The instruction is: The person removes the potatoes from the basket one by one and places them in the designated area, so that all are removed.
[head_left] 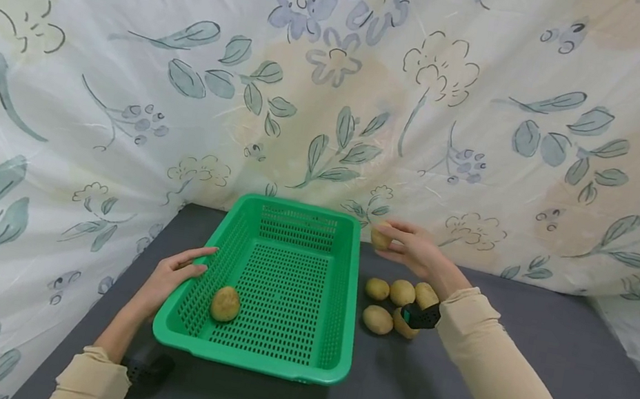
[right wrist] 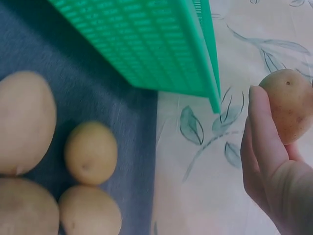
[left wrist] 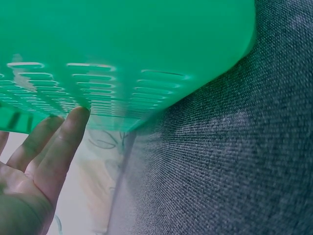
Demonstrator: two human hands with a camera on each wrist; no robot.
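Note:
A green plastic basket [head_left: 269,362] with slotted walls and floor stands on the dark tabletop. One potato [head_left: 225,304] lies inside it, toward the near left corner. My left hand [head_left: 172,277] holds the basket's left rim; in the left wrist view, fingers [left wrist: 73,129] touch the slotted outer wall from below the rim. My right hand [head_left: 413,248] grips another potato [right wrist: 288,105] between thumb and fingers, raised just beyond the basket's far right side. Below that hand, several potatoes [head_left: 378,320] rest on the table, some partly covered by the right wrist.
A dark cloth-covered table [head_left: 522,350] extends to the right of the basket. White floral fabric [head_left: 337,90] hangs behind the table and along both sides. Dark wrist straps [head_left: 421,315] sit at the cuffs of the beige sleeves [head_left: 504,382].

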